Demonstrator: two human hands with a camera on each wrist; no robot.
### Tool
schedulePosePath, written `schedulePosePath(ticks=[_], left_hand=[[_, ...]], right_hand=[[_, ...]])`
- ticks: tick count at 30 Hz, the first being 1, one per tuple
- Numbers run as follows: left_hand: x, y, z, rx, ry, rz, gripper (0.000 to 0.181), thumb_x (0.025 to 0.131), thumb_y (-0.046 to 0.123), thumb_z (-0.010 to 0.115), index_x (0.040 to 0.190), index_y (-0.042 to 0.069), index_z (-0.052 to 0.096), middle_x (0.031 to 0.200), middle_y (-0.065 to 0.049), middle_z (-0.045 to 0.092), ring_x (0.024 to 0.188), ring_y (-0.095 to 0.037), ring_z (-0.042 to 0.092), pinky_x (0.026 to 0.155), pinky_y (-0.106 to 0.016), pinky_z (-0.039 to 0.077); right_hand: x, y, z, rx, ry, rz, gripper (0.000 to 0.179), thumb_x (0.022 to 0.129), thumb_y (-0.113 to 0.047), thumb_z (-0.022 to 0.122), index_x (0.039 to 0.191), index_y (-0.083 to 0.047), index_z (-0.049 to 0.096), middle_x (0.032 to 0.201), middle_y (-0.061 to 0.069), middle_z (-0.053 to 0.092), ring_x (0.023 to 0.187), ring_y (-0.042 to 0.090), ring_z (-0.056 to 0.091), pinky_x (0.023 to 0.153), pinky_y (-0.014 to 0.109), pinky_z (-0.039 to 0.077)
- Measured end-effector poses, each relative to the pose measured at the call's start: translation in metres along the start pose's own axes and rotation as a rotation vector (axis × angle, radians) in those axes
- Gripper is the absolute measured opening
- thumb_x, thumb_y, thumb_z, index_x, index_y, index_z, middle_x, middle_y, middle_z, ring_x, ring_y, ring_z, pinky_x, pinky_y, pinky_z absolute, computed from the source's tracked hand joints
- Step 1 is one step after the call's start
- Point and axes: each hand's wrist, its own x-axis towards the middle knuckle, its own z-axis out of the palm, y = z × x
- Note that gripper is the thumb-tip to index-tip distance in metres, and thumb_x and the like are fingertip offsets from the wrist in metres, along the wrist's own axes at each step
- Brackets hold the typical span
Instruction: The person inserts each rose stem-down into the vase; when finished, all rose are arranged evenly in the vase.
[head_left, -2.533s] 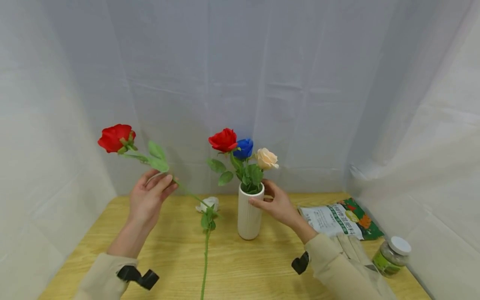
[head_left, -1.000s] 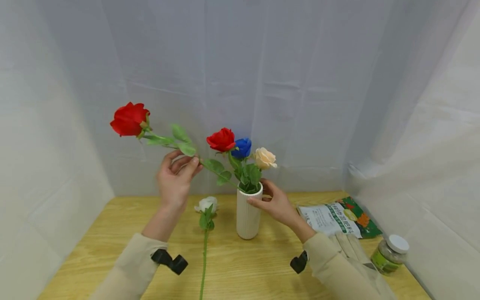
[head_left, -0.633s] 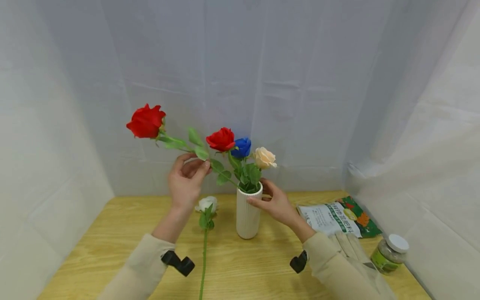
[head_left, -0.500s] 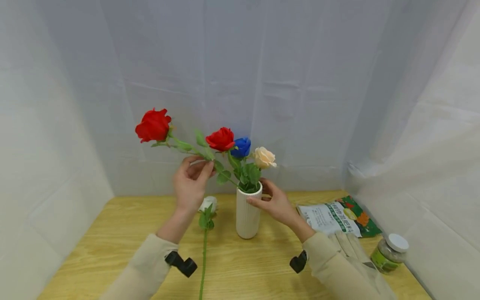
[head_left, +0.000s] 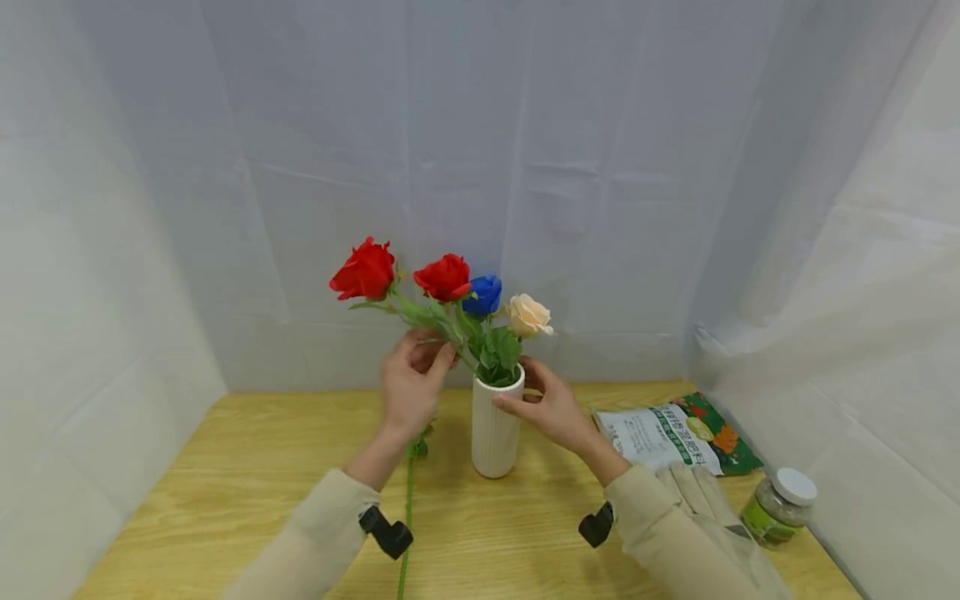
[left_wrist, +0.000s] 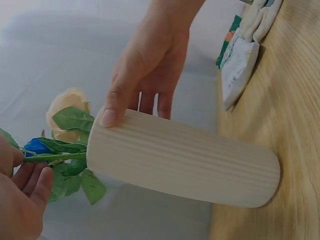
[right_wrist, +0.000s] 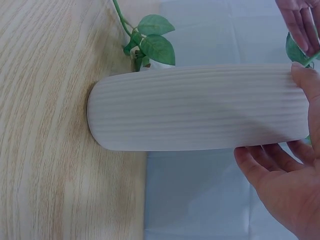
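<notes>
My left hand (head_left: 411,387) pinches the green stem of a red rose (head_left: 365,271), whose bloom leans out to the left. The lower stem runs into the mouth of a white ribbed vase (head_left: 495,437), as the left wrist view shows at the rim. Upright on the table, the vase is gripped near its top by my right hand (head_left: 553,410), thumb in front and fingers behind. Another red rose (head_left: 444,277), a blue rose (head_left: 483,296) and a peach rose (head_left: 529,316) stand in it. The stem ends inside the vase are hidden.
A further rose lies left of the vase, its stem (head_left: 409,508) pointing toward me and its bloom hidden behind my left hand. At right are a printed bag (head_left: 678,437), pale gloves (head_left: 701,496) and a white-lidded jar (head_left: 780,508). White sheeting (head_left: 600,167) surrounds the wooden table (head_left: 202,475).
My left hand has carried the red rose rightward, first to the vase mouth, then down, its stem sliding into the vase. The rose now leans less. My right hand has stayed on the vase.
</notes>
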Motion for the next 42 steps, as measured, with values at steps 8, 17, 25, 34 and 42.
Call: schedulePosePath(ticks=[8,17,25,34,42], left_hand=[[-0.002,-0.009,0.009,0.006,-0.006,-0.030,0.014,0.097,-0.002,0.072,0.108,-0.010,0.069,0.094,-0.033,0.075,0.071,-0.005,0.072,0.069,-0.021,0.062],[0.000,-0.014,0.015,0.001,0.014,-0.052,0.014,0.098,-0.003,0.069,0.107,-0.014,0.069,0.095,-0.036,0.074,0.073,-0.007,0.072,0.068,-0.016,0.061],[0.002,-0.014,0.017,0.036,0.012,-0.040,0.012,0.097,-0.003,0.070,0.105,-0.012,0.072,0.093,-0.033,0.075,0.073,-0.010,0.072,0.066,-0.017,0.061],[0.003,-0.012,0.016,0.112,-0.026,-0.030,0.014,0.100,0.003,0.070,0.108,-0.007,0.074,0.095,-0.027,0.078,0.082,-0.035,0.076,0.069,-0.016,0.060],[0.002,-0.015,0.020,0.157,-0.061,0.001,0.012,0.098,0.002,0.071,0.102,-0.008,0.074,0.090,-0.026,0.077,0.082,-0.043,0.075,0.067,-0.013,0.055]], right_hand=[[-0.001,-0.001,0.000,0.006,-0.006,-0.001,0.075,0.092,-0.031,0.084,0.157,-0.018,0.047,0.148,0.010,0.061,0.138,0.028,0.058,0.112,0.049,0.054],[-0.001,-0.004,0.001,0.018,-0.007,-0.021,0.075,0.093,-0.029,0.083,0.157,-0.015,0.047,0.147,0.013,0.061,0.137,0.031,0.058,0.112,0.054,0.052],[0.000,-0.002,0.001,0.024,-0.004,-0.020,0.074,0.093,-0.029,0.084,0.156,-0.018,0.048,0.145,0.011,0.062,0.135,0.029,0.059,0.110,0.048,0.055],[-0.001,0.001,0.001,0.028,-0.007,-0.023,0.074,0.094,-0.025,0.082,0.158,-0.015,0.045,0.147,0.016,0.060,0.136,0.032,0.058,0.111,0.052,0.054],[0.001,0.002,0.002,0.035,-0.004,-0.029,0.073,0.094,-0.023,0.083,0.157,-0.014,0.046,0.145,0.017,0.062,0.134,0.034,0.059,0.110,0.053,0.054]])
